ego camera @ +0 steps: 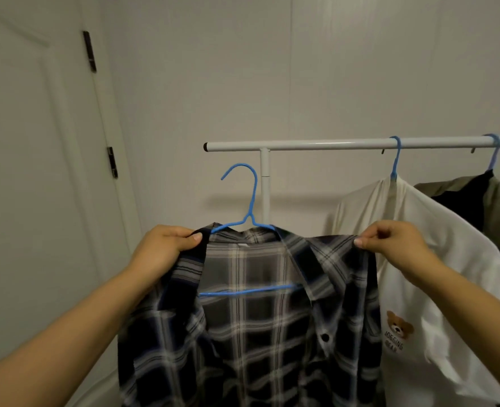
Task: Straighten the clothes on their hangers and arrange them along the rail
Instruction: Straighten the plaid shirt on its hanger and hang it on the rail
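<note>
1. A dark plaid shirt (257, 318) hangs open-fronted on a blue hanger (250, 224), held up in front of the person, below the rail (331, 143) and to the left of the garments already hung there.
2. The blue hanger's hook is free in the air, just left of the rail's white upright post (264, 183), not over the rail. Its lower bar shows through the shirt's open front.
3. The left hand (166, 248) grips the shirt's left shoulder where the fabric meets the hanger's arm. Its fingers are curled round the cloth, and the thumb lies across the top edge.
4. The right hand (389, 242) pinches the shirt's right shoulder edge. The thumb and curled fingers are closed tight on the fabric, knuckles up.
5. The shirt stretches between the two hands, its collar sitting at the hanger's neck and one dark button visible on the right placket.
6. Count of hands: two, both holding the plaid shirt.
7. Count of hangers in sight: three. One is in hand; a second blue hanger (395, 160) and a paler one (494, 154) are hooked on the rail.
8. Count of garments: three at least. These are the plaid shirt, a white T-shirt (436, 259) with a small bear print hanging just right of it, and a dark and olive garment (483, 207) at the far right, partly cut off by the frame.
9. A white door (37, 171) with two dark hinges stands to the left.
</note>
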